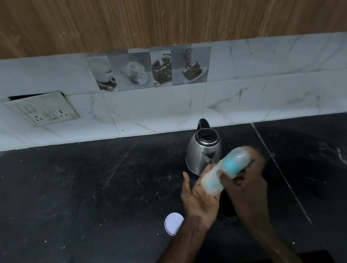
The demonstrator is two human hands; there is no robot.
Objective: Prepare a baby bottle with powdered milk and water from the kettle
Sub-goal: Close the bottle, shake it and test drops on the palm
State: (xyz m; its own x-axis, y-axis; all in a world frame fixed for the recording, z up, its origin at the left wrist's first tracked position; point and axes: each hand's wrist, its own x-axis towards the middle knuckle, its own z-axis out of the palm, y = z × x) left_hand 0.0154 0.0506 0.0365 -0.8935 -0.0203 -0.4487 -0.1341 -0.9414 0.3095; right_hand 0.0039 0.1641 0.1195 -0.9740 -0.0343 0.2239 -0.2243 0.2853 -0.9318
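Blurry baby bottle (pixel 225 172) tilted, gripped in right hand (pixel 245 179), lower end resting on flat, spread-out left hand (pixel 200 201). Steel kettle (pixel 203 149) just behind, white lid (pixel 173 223) on counter (pixel 66 202).

from my remote feed i see a dark stone countertop (pixel 66 202), scuffed and speckled, meeting a white marble-look tiled backsplash (pixel 272 77). a strip of coffee-themed picture tiles (pixel 151 68) runs across it; a grimy socket plate (pixel 44 109) sits left. wood-grain cabinets (pixel 151 9) hang above.
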